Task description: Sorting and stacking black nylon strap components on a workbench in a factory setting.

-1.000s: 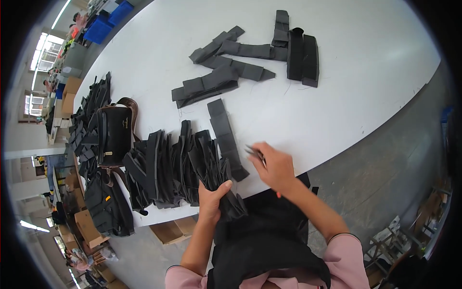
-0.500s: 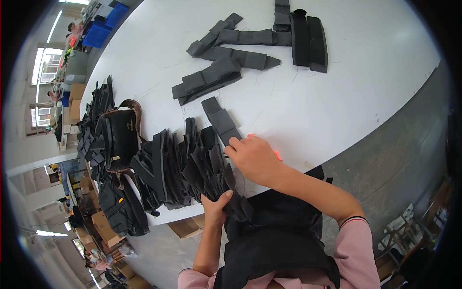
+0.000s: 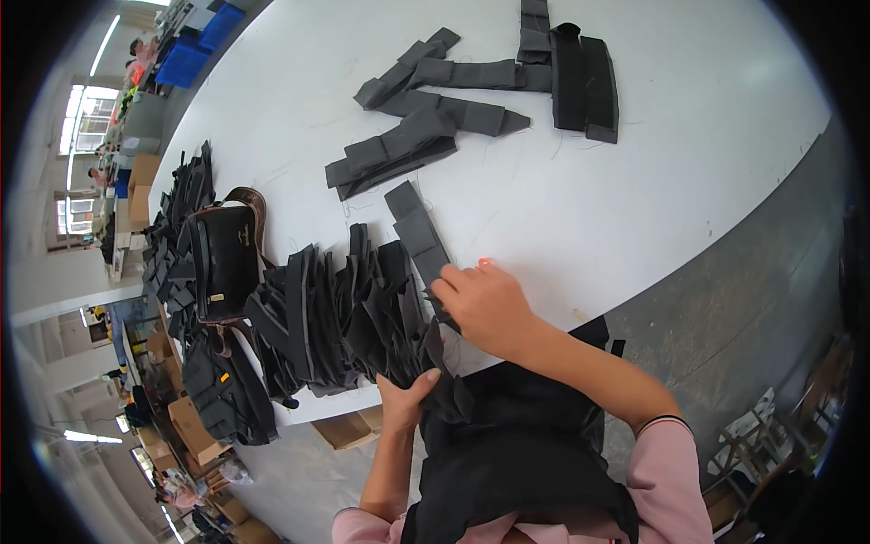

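My left hand (image 3: 405,396) grips the near end of a dark grey folded fabric piece (image 3: 450,394) at the table's front edge, its thumb on top. My right hand (image 3: 488,306) is closed over a long dark grey fabric strip (image 3: 419,231) lying slantwise on the table, its fingertips at the strip's lower part. A small orange thing (image 3: 486,263) shows behind the right knuckles; the hand hides most of it, and I cannot make out its kind. Left of the strip, a row of folded dark fabric pieces (image 3: 313,313) stands packed on edge.
More grey strips (image 3: 399,140) lie across the white table (image 3: 580,208), with two black strips (image 3: 569,86) at the far side. A black bag (image 3: 225,263) and a dark backpack (image 3: 227,394) sit on the left beside a fabric heap (image 3: 172,245). A cardboard box (image 3: 349,428) is below the edge.
My right hand has shifted slightly right and down along the strip, and more of the strip shows beside its fingers. Less of the orange thing is visible. The left hand has barely moved.
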The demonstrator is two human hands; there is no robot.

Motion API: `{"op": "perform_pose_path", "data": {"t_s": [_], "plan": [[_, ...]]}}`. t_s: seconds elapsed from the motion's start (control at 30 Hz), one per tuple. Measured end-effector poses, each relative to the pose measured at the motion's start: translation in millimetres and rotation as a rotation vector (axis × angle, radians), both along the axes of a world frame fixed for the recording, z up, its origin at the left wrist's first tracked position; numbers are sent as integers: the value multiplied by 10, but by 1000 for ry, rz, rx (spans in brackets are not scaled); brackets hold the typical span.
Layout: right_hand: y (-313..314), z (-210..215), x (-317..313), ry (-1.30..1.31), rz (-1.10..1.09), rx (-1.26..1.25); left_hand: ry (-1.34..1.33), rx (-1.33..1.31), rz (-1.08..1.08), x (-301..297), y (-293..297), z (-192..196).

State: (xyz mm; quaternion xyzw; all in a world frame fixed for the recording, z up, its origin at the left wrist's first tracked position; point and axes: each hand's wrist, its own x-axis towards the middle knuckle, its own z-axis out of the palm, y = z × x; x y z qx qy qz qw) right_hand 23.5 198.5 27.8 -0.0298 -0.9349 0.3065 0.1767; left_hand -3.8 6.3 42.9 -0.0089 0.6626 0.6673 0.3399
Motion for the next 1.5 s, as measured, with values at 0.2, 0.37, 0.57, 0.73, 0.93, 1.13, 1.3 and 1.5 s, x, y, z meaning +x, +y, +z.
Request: {"op": "perform_pose_path", "data": {"t_s": [0.2, 0.37, 0.57, 0.73, 0.93, 1.13, 1.3, 1.5], "plan": [[-14, -153, -137, -78, 61, -13, 42, 44, 62, 89, -59, 175], [-177, -16, 43, -262, -202, -316, 199, 286, 55, -96, -86, 475], [36, -427, 9, -359, -327, -207, 20, 296, 174, -227, 203, 292], [615, -322, 578, -241, -246, -1201, -120, 199, 211, -231, 493, 43], [-7, 102, 1125, -372, -235, -1356, -396, 210, 96, 92, 652, -160], [-446, -92, 1157, -392, -118, -1322, -274, 153, -139, 71, 411, 17], [-234, -53, 1081, -259, -23, -848, -226, 158, 36, 62, 216, 8], [166, 233, 604, -48, -254, -172, -265, 205, 111, 47, 4, -94]]}}
